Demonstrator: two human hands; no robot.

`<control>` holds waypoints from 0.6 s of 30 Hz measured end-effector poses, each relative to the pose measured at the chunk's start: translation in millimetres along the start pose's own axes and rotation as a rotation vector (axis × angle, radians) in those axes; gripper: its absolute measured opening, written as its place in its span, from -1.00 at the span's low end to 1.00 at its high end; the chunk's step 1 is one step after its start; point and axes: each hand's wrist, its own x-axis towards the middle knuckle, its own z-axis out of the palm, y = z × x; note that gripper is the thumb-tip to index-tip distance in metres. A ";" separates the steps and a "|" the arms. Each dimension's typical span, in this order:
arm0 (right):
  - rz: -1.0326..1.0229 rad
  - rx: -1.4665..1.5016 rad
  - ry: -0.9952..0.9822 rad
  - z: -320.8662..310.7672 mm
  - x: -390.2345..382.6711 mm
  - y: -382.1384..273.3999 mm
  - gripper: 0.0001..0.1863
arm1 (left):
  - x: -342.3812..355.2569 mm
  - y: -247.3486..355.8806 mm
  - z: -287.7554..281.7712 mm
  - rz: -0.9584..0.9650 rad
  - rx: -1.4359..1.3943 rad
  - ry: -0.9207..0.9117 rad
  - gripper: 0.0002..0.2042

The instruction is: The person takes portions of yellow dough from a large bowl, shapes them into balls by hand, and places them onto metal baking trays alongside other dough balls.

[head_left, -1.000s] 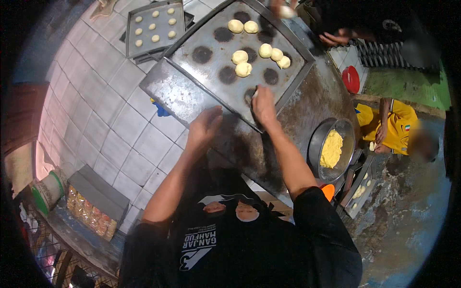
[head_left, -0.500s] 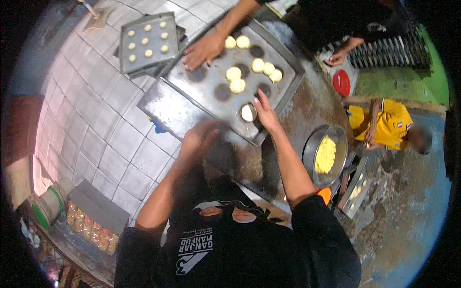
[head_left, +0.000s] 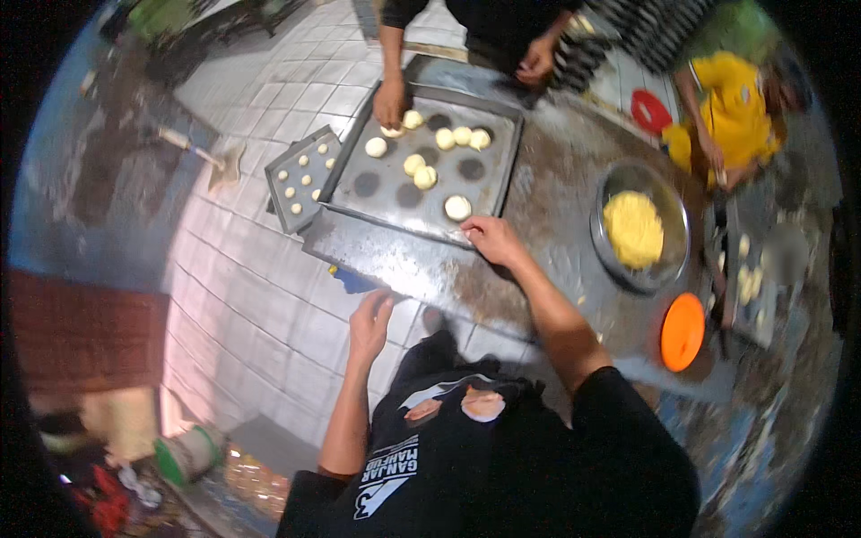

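Note:
A large metal baking tray [head_left: 381, 212] lies on the worktable [head_left: 560, 170], dotted with round dark marks and several pale dough balls [head_left: 425, 177]. My right hand [head_left: 493, 240] is at its near rim, thumb and fingers pinched together there, just below one dough ball [head_left: 457, 208]. Off the table's near left edge, my left hand [head_left: 368, 328] hangs in the air with loosely bent fingers, thumb apart and nothing in it. Across the tray, a co-worker's hand [head_left: 390, 103] reaches down onto a dough ball at the far left.
A metal bowl [head_left: 598, 229] of yellow dough stands to the right, with an orange round dish [head_left: 683, 332] nearer me. Left of the table is a smaller tray [head_left: 291, 208] of dough balls. A person in yellow [head_left: 731, 112] sits beyond the bowl, near a red dish [head_left: 650, 111].
My right hand has left the dough ball and come to the tray's near rim. My left hand has drawn back from the table. The co-worker's flat hand now reaches fingers-down. The view has turned.

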 end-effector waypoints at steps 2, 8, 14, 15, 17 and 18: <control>0.017 0.271 -0.018 -15.6 -62.5 6.8 -0.75 | -35.9 -31.4 7.4 -0.108 -0.130 -0.035 -0.64; 0.156 -0.042 -0.372 60.0 -253.3 107.5 -0.72 | -190.1 -209.1 -26.9 -0.684 0.186 -0.433 -0.57; 0.210 0.003 -0.042 52.6 -281.1 92.7 -0.71 | -199.5 -240.9 -50.9 -0.846 0.082 -0.375 -0.67; 0.151 0.038 0.046 33.1 -250.3 76.0 -0.71 | -176.8 -224.5 -43.0 -0.916 -0.118 -0.285 -0.64; 0.054 0.096 0.134 5.8 -174.0 30.5 -0.72 | -132.7 -211.8 -38.0 -0.881 -0.121 -0.248 -0.65; 0.058 0.207 0.117 -3.1 -128.0 13.6 -0.70 | -112.8 -201.4 -31.3 -0.769 -0.132 -0.218 -0.63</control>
